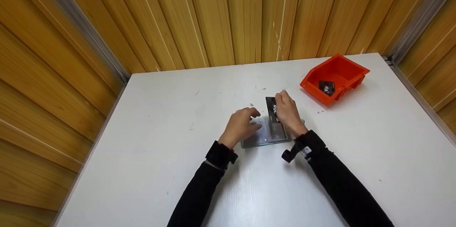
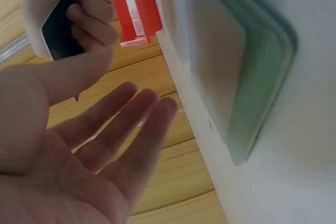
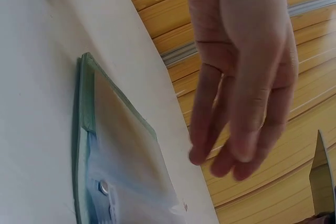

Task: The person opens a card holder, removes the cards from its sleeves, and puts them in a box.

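An opened card holder (image 1: 254,142) with clear sleeves, a snap button and a green cover (image 2: 268,72) lies on the white table. Over its right half, my right hand (image 1: 288,111) pinches a black card (image 1: 271,107) printed "Vip", held on edge above the sleeve. In the left wrist view the fingers of that hand curl round the card (image 2: 60,30). My left hand (image 1: 240,126) hovers over the holder's left half, fingers spread and nothing between them. The right wrist view shows this left hand (image 3: 241,87) beside the holder (image 3: 89,98), with the card (image 3: 320,174) at lower right.
A red bin (image 1: 351,70) stands at the back right of the table, with another black Vip card (image 1: 326,87) inside. Yellow wood-patterned panels (image 1: 228,16) close off the back and both sides. Both wrists wear black camera straps (image 1: 218,155).
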### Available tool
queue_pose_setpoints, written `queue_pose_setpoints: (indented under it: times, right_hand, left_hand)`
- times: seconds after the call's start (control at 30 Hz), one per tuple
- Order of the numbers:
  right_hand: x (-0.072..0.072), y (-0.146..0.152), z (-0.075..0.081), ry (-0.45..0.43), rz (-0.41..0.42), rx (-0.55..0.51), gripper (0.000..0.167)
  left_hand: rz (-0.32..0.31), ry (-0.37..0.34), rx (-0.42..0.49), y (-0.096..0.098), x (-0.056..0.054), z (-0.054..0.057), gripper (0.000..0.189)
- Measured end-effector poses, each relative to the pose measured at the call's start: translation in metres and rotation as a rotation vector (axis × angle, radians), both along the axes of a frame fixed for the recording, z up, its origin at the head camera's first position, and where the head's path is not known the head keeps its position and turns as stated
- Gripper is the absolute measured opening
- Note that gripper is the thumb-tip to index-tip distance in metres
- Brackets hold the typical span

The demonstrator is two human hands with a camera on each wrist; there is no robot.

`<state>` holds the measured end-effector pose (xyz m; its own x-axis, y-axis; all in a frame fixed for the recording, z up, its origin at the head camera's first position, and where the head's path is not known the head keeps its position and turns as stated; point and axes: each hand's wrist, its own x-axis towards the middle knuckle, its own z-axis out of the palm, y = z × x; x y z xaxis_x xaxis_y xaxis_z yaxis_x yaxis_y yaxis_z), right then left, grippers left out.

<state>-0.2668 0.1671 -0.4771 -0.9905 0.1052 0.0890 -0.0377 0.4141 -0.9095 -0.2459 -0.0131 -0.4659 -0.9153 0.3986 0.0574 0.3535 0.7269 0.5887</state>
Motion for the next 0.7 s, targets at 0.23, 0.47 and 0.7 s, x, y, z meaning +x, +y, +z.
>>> queue_pose_setpoints:
  times: [0.23,0.47,0.7]
  right_hand:
    - [-0.003,0.005,0.0,0.005,-0.01,0.019,0.027]
    - [-0.005,0.008,-0.002,0.005,-0.017,0.038,0.026]
    - [-0.006,0.011,0.0,0.001,-0.027,0.052,0.027]
  left_hand:
    - [-0.106,0.143,-0.382,0.003,0.008,-0.007,0.043]
    - [-0.12,0.181,-0.439,0.003,0.011,-0.007,0.032]
    - [-0.132,0.192,-0.457,0.003,0.01,-0.007,0.03]
